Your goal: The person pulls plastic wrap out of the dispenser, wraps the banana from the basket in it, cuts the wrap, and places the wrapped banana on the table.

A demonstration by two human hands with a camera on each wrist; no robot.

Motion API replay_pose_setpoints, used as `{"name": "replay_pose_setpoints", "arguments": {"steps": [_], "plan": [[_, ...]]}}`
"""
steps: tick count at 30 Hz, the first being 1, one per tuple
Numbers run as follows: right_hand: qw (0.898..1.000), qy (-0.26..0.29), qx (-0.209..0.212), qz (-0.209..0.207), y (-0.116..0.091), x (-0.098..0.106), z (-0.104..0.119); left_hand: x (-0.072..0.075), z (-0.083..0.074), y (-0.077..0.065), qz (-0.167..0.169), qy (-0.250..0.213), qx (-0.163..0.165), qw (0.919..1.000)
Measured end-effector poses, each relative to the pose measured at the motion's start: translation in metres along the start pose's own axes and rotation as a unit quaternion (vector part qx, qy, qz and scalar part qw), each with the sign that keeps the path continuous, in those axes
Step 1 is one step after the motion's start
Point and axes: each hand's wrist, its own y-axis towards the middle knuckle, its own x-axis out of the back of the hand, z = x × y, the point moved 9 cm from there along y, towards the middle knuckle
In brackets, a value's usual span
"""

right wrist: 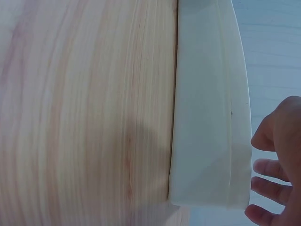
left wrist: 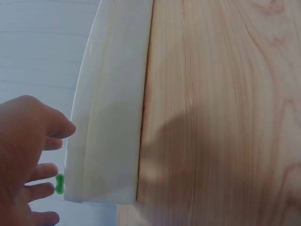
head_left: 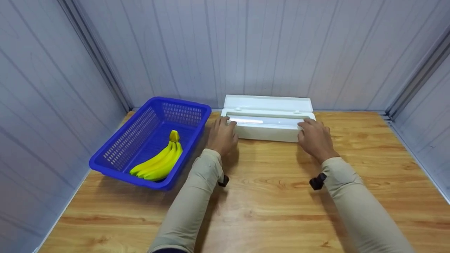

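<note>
Lying between left hand [head_left: 224, 137] and right hand [head_left: 315, 138]: white box [head_left: 267, 134]; both hands loose, unclenched at its ends.

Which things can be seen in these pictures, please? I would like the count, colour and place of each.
Box: one, off-white, far side of table
Lid: one, white, raised at the box's back
Shiny roll: one, pale, inside the box
Basket: one, blue, left on table
Bananas: one bunch, yellow, in the basket
Small piece: one, green, by the box's left end
Table: one, wood-brown, underneath
Walls: three, pale grey-blue, behind and both sides
Wrist devices: two, black, one per wrist
Sleeves: two, beige, on the forearms
Left hand: one, bare, at the box's left end
Right hand: one, bare, at its right end
</note>
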Motion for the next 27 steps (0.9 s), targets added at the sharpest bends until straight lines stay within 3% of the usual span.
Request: {"name": "replay_pose_setpoints", "arguments": {"steps": [13, 27], "plan": [[1.0, -0.001, -0.016, 0.011, 0.005, -0.006, -0.007, -0.002, -0.001, 0.006, 0.002, 0.033, -0.023, 0.9992], [1.0, -0.012, -0.018, 0.0, 0.006, -0.008, -0.01, -0.008, -0.001, 0.012, 0.011, 0.02, 0.006, 0.9997]]}}
